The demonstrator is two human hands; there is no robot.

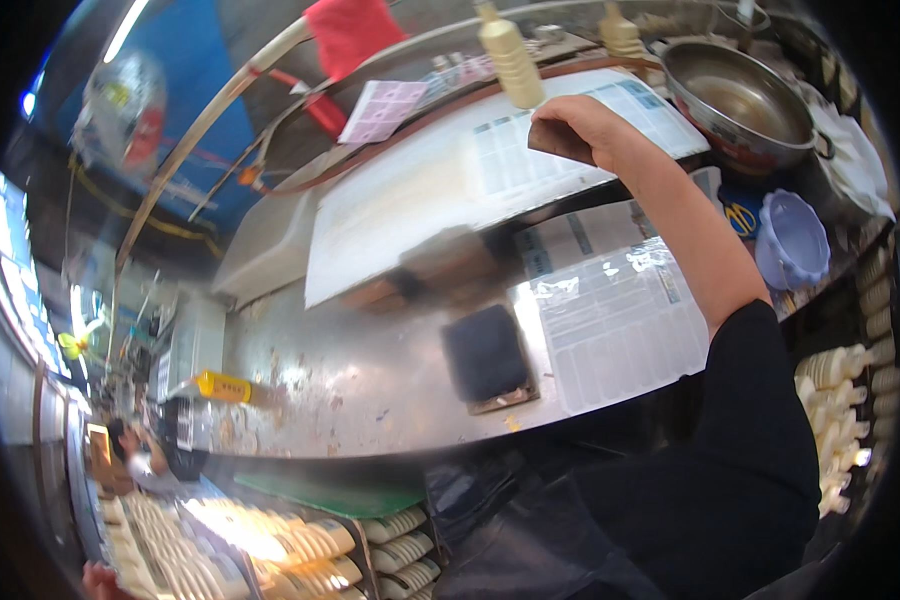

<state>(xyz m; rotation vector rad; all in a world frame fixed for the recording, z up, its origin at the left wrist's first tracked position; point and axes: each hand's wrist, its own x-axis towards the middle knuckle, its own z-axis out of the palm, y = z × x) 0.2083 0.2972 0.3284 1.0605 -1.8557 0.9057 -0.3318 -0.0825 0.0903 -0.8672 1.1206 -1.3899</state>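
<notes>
My right hand (pixel 580 125) is closed round a brown, flat-edged scraper-like piece (pixel 558 143), over the far part of a white panel (pixel 400 190). Just beyond that hand a cream ribbed bottle (pixel 511 60) stands upright. Faint bluish rectangular patterns mark the panel. Nearer to me, a black pad (pixel 485 350) sits on the metal table (pixel 320 390), beside a clear plastic-covered sheet (pixel 620 330). At the lower left edge reddish fingers (pixel 100 580) show, seemingly my left hand. They are too blurred and cut off to tell their grip.
At the far right stand a large metal pot (pixel 740 100) and a lilac plastic basin (pixel 792 240). A yellow container (pixel 223 387) lies on the left of the table. Racks of cream bottles (pixel 270 545) fill the lower left. Another person (pixel 145 450) is at the far left.
</notes>
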